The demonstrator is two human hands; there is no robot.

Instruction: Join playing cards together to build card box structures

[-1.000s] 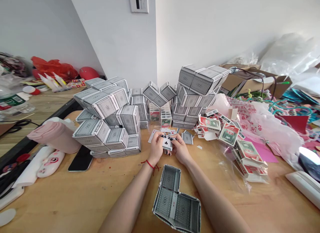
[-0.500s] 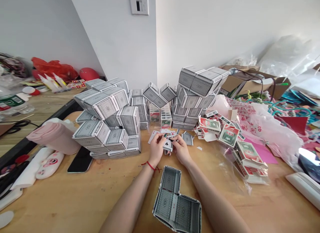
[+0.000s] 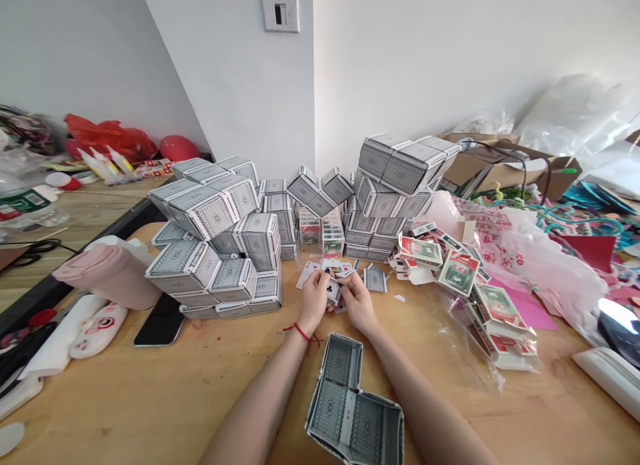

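Observation:
My left hand (image 3: 315, 294) is closed on a playing card (image 3: 332, 290) with a black club on its face. From the other side, my right hand (image 3: 358, 298) pinches the card's edge, its fingers bent. Behind my hands, loose cards (image 3: 336, 266) lie face up on the table, and a few grey-backed cards (image 3: 375, 278) lie to the right. Between my forearms rests an L-shaped block (image 3: 345, 405) made of grey-patterned playing cards. My fingers hide part of the held card, and whether more than one card is held is unclear.
Stacks of card-built blocks stand at the left (image 3: 217, 235) and right (image 3: 390, 192). Red and green card boxes (image 3: 457, 272) lie in a heap on the right, near plastic bags (image 3: 530, 242). A phone (image 3: 160, 320) and a pink roll (image 3: 107, 273) are at the left.
The club card has turned and shifted slightly left between my hands, and my right hand has moved a little left. The block and stacks stay in place.

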